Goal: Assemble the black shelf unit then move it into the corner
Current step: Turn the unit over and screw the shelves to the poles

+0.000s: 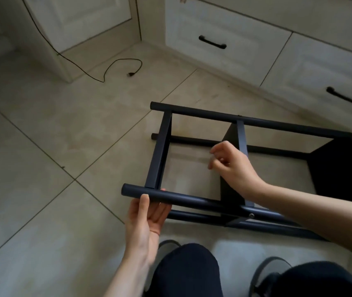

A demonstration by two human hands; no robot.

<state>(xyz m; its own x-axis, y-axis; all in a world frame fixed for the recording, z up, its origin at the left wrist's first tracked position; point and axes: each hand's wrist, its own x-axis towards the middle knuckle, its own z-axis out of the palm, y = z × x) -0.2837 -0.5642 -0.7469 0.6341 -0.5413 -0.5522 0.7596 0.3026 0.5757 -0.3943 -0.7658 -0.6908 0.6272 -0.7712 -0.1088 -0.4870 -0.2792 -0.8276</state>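
Observation:
The black shelf unit [254, 122] lies on its side on the tiled floor, with round posts, flat crossbars and dark shelf panels. My left hand [147, 219] holds the near post close to its left end, thumb over the top and fingers underneath. My right hand [232, 166] hovers above the middle shelf panel [228, 189], fingers loosely curled and holding nothing. A silver screw [251, 215] shows on the near post, below my right forearm.
White drawers with black handles [212, 42] run along the back right. A white cabinet [70, 24] stands at the back left, and the two meet in a floor corner. A black cable [115, 67] trails across the tiles there. My knees and shoes fill the bottom edge.

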